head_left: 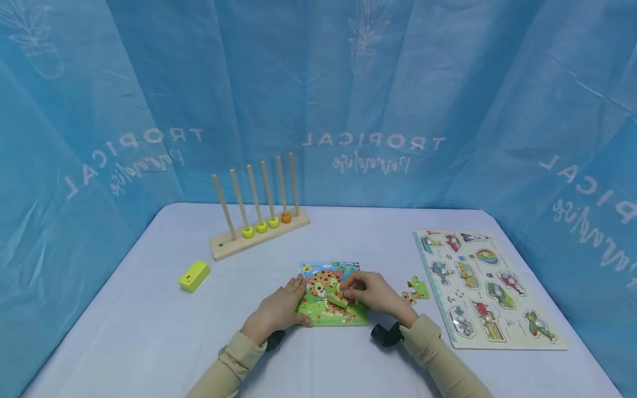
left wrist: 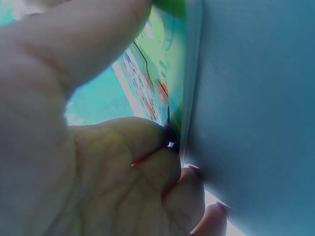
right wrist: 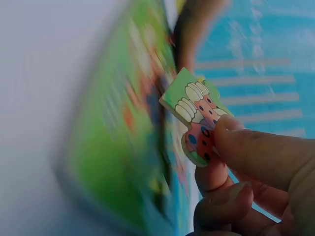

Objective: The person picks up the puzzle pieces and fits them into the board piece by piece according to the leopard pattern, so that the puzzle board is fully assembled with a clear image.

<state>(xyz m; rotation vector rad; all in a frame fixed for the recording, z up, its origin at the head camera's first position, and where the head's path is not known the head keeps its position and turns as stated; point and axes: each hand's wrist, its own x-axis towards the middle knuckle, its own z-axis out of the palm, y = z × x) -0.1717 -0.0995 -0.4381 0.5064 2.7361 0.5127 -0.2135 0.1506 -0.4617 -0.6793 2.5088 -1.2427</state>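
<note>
A square leopard picture puzzle (head_left: 323, 318) lies on the white table in front of the person. The left hand (head_left: 282, 305) rests along its left edge; in the left wrist view that hand (left wrist: 123, 162) has its thumb and fingers against the board's edge (left wrist: 189, 73). Above the right part of the picture, the right hand (head_left: 373, 292) holds a puzzle piece (head_left: 337, 300). Seen by the right wrist camera, the thumb and fingers of this hand (right wrist: 256, 177) pinch the green piece (right wrist: 199, 115) with its red spotted part, off the blurred board (right wrist: 98, 162).
Loose puzzle pieces (head_left: 417, 289) lie right of the board. Farther right is a vehicle peg board (head_left: 497, 342). A wooden rack (head_left: 264, 236) with upright rods and beads stands behind, left of centre, and a yellow block (head_left: 194, 276) lies at the left. Blue curtains surround the table.
</note>
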